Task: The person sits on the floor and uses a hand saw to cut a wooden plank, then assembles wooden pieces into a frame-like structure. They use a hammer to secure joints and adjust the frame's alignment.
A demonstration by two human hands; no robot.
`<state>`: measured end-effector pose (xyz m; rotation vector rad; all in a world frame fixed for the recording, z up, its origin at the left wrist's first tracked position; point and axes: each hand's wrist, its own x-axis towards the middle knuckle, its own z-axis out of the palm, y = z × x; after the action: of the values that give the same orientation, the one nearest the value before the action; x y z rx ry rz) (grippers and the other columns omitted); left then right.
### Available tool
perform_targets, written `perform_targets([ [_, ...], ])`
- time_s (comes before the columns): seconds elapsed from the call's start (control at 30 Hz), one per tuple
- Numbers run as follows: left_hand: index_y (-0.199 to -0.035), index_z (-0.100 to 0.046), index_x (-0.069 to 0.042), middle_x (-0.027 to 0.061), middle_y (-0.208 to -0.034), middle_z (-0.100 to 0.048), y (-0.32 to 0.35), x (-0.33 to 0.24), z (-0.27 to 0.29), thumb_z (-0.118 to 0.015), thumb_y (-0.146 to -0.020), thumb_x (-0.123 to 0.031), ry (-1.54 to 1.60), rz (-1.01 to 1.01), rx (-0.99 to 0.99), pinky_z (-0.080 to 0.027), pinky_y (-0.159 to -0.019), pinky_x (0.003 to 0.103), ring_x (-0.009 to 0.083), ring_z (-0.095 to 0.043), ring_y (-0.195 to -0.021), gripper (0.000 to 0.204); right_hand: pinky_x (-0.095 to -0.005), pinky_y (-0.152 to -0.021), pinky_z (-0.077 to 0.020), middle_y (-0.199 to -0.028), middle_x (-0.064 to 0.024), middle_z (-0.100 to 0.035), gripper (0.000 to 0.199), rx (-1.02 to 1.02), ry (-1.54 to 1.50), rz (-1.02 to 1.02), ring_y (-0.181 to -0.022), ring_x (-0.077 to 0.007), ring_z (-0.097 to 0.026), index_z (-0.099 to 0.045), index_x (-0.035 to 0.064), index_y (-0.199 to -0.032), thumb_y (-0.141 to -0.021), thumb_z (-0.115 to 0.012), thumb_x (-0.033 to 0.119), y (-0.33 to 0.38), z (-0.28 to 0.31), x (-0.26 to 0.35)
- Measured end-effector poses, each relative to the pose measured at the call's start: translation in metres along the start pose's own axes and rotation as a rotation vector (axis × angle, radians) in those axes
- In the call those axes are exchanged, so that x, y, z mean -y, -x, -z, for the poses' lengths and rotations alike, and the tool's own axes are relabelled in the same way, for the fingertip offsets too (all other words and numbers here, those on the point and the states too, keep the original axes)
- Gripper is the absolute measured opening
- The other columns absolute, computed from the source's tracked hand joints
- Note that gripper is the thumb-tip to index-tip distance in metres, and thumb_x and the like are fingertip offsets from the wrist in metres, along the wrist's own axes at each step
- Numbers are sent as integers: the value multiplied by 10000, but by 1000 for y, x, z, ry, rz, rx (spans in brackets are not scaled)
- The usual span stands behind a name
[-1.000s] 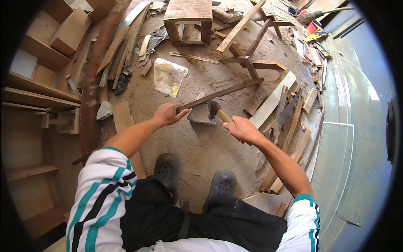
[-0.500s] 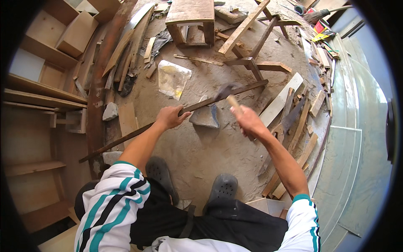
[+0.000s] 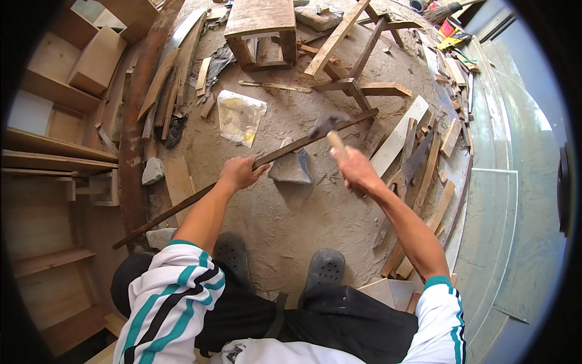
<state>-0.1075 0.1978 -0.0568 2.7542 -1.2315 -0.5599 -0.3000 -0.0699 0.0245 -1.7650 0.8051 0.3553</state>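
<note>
A long, dark wooden strip (image 3: 200,195) runs slantwise from the lower left to the upper right. My left hand (image 3: 241,172) is closed around its middle. Just right of that hand, the strip passes over a grey stone block (image 3: 293,168) and seems to rest on it. My right hand (image 3: 356,170) grips the pale wooden handle of a hammer (image 3: 335,142). The hammer's dark head is smeared by motion and overlaps the strip's right part in the picture; whether they touch I cannot tell.
A wooden stool (image 3: 262,24) and a broken wooden frame (image 3: 357,85) lie ahead. A stained white sheet (image 3: 240,116) is on the dusty floor. Timber offcuts (image 3: 433,176) and a handsaw blade (image 3: 418,159) sit at right, beside glass panes (image 3: 494,200). Wooden cabinets (image 3: 54,212) stand left.
The whole view has shifted slightly. My left hand keeps its hold on the strip, and the hammer stays over the strip's right part in my right hand, its head blurred in both frames.
</note>
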Motion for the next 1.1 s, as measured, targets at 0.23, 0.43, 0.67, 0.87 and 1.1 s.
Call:
perform_targets([
  [0.23,-844,-676,-36,216,-723,-677,4,4,-3,-545,-934,-622,4,-17,-26,-533,-679,504,423,-676,-738,608,-360,-407,-487,-590,-68,-533,462,168,250,-69,-465,-186,-590,-545,-12,-1016,-1023,-499,447,32,-23,7],
  [0.43,-862,-682,-41,214,-758,-690,1,4,-5,-528,-939,-628,40,-23,-19,-540,-705,504,421,-682,-770,612,-371,-461,-479,-660,-95,-572,461,-223,353,241,-495,-204,-578,-583,19,-1074,-1020,-516,471,34,0,38],
  [0.67,-860,-702,-64,198,-800,-707,0,-2,8,-504,-947,-640,63,-8,67,-541,-733,500,403,-691,-801,615,-519,-758,-504,-802,-314,-656,494,-268,426,290,-821,-510,-650,-566,-54,-1049,-998,-545,437,16,-9,38],
  [0.87,-852,-710,-74,196,-774,-699,3,2,7,-499,-949,-640,6,13,74,-540,-720,489,402,-687,-782,612,-541,-711,-519,-801,-321,-664,503,-72,542,120,-774,-531,-647,-577,-69,-1057,-991,-549,428,25,-24,13],
  [1.1,-845,-712,-82,189,-754,-699,2,3,5,-504,-940,-645,14,4,45,-537,-693,492,397,-691,-760,608,-548,-617,-497,-691,-325,-616,395,-287,385,424,-733,-524,-639,-539,5,-1106,-985,-583,379,43,-20,68],
])
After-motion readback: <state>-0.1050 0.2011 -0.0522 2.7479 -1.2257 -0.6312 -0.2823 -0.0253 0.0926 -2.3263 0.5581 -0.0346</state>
